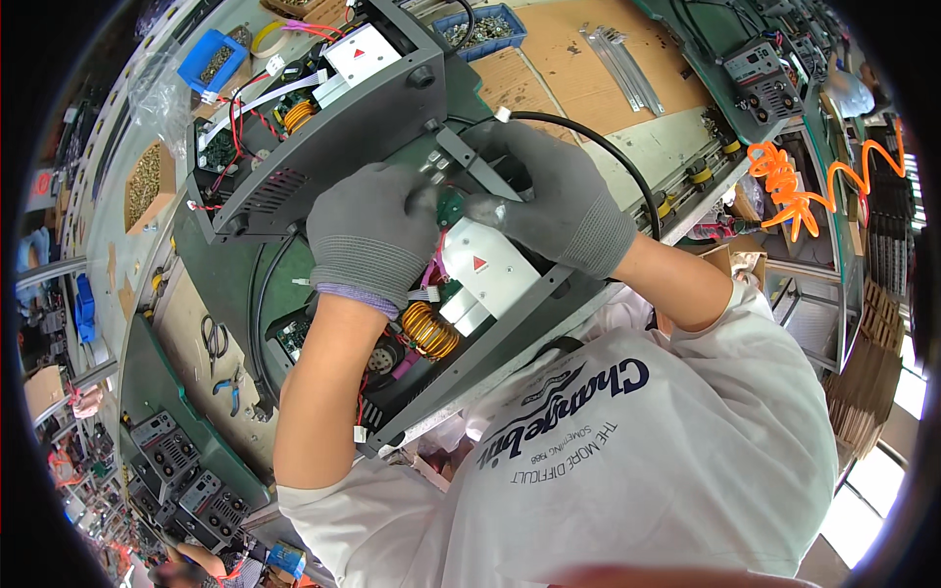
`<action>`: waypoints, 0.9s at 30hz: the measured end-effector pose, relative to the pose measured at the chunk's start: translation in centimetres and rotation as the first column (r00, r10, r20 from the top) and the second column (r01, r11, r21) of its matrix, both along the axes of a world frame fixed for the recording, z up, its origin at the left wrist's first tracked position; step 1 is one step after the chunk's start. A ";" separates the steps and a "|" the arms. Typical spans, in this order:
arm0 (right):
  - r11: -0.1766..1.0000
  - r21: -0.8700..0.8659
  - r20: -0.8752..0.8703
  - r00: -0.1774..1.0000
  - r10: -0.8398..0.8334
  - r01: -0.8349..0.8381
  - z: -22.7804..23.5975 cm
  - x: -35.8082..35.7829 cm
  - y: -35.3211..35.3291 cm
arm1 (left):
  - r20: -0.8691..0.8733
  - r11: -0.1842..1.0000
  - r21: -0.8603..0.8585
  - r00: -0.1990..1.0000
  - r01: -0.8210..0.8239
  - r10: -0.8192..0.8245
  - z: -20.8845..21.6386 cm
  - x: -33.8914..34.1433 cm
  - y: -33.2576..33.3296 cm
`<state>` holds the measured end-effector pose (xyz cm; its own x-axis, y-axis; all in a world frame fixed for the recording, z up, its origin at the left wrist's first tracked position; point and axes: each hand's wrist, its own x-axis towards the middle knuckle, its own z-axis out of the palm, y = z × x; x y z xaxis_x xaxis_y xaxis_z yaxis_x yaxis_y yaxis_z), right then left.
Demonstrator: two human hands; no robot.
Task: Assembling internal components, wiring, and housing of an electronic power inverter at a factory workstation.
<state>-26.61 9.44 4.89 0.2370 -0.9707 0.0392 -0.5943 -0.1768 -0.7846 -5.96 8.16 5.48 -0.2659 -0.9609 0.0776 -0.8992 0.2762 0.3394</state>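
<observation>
Before me lies an open machine housing [510, 333] with dark metal sides. Inside are a white cover plate [485, 269] bearing a red triangle, a copper-coloured coil [429, 331], a green circuit board and wires. My left hand [368, 235], in a grey glove, is closed at the housing's far end, beside small silvery metal fittings [436, 167]. What its fingertips pinch is hidden. My right hand [559, 196], gloved alike, grips the dark end panel [478, 165] of this housing, thumb on the inner side. A black cable [608, 147] curves past my right hand.
A second open housing [333, 127] stands tilted just beyond my left hand. Blue bins [214, 61] and a cardboard box [149, 186] hold small hardware. Scissors [214, 338] and pliers [227, 392] lie at left. Metal strips [622, 69] rest on cardboard. An orange coiled hose [784, 186] hangs at right.
</observation>
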 end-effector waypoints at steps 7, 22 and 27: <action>1.000 0.006 0.016 1.000 -0.010 0.010 -0.3 0.0 0.0 | -0.066 1.000 -0.022 0.998 0.000 -0.001 -0.3 0.1 0.1; 1.000 -0.017 0.073 0.997 -0.001 0.002 -0.6 0.0 -0.2 | -0.011 0.997 0.021 0.997 -0.077 0.078 0.8 -1.3 0.2; 1.000 0.024 0.091 0.996 -0.015 0.013 -0.3 0.2 -0.1 | 0.023 0.998 0.045 0.999 -0.050 0.049 0.8 -1.1 -0.1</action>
